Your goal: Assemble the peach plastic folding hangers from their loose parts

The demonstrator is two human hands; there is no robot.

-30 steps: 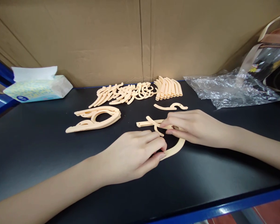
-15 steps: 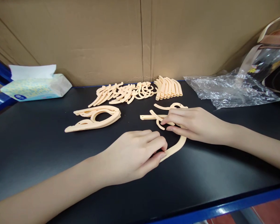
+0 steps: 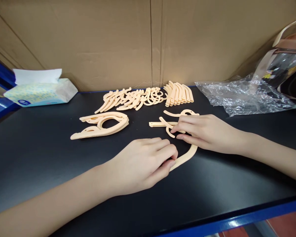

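Left fingers clamped on a flat, curved cream plastic arm (image 3: pixel 186 158), right hand (image 3: pixel 207 133) over its far end.
Clock-face from that arm on the black tabletop (image 3: pixel 212 194), 12 being away from me: my left hand (image 3: pixel 148 164) pinches its near end, thumb against fingers. Right thumb and index have a little gap between them, but can't tell if they're gripping, since the hand covers that bit. Poking out there, around 11: a straight slotted cream bar (image 3: pixel 153 124) with a small curved cream piece (image 3: pixel 163 121) lying across it. Loose wavy cream hook (image 3: pixel 171 114) at 12, row of bent cream tubes (image 3: pixel 179 93) further back. Folded cream frame (image 3: pixel 123 126) near 10, crumpled clear plastic bag (image 3: pixel 227 97) between 1 and 2.
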